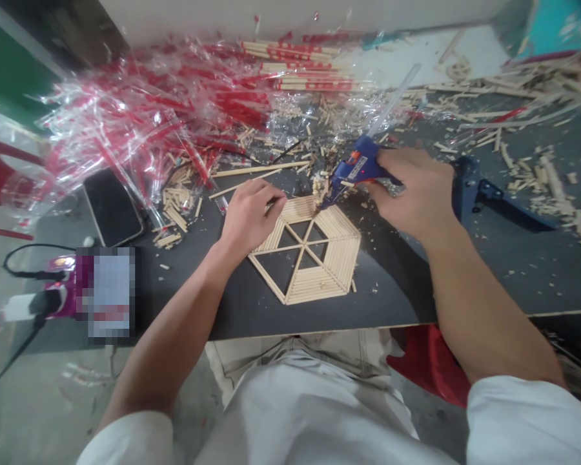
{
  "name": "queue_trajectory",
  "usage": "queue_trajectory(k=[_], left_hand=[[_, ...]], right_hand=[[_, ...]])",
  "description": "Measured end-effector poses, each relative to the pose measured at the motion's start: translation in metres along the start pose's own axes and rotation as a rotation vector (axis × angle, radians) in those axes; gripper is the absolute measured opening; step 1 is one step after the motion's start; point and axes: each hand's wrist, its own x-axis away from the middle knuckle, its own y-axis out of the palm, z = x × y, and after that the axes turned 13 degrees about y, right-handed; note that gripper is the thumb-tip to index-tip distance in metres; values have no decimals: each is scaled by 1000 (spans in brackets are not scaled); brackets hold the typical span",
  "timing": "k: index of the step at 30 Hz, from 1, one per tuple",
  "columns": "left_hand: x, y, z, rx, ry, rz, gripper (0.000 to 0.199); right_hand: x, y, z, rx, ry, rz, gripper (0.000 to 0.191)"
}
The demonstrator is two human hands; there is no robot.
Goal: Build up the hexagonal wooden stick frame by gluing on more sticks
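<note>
Dark table (489, 278). Red-clear wrappers (126, 116) heaped far left. Stick hexagon (319, 284) flat near table's front edge, between forearms. Blue cutter (513, 210) right of right hand (411, 190); that hand's fingers closed round gun (356, 169), nozzle at hexagon's far corner. Left hand (252, 216) over hexagon's left side, fingers curled; grip unclear. Phone (113, 210) farther left.
</note>
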Motion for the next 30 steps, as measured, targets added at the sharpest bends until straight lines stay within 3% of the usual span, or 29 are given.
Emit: queue_trajectory(k=[6,12,17,20,25,27,30], left_hand=[[0,-1,1,-20,-3,-13,21],[0,-1,-1,-19,-4,-23,22],[0,-2,1,-33,-15,-2,22],[1,-8,4,-119,-100,6,22],[5,-15,3,-269,-212,-69,21],[9,-16,1,-303,-212,-91,23],[12,-18,0,-302,-177,-101,30]], right_hand=[[0,-1,-1,16,8,-17,27],[-3,0,11,73,34,50,34],[-6,8,32,93,168,60,51],[-4,14,42,100,222,62,61],[-1,7,28,57,190,140,37],[1,2,14,-11,186,83,26],[5,-2,-10,-101,183,-179,23]])
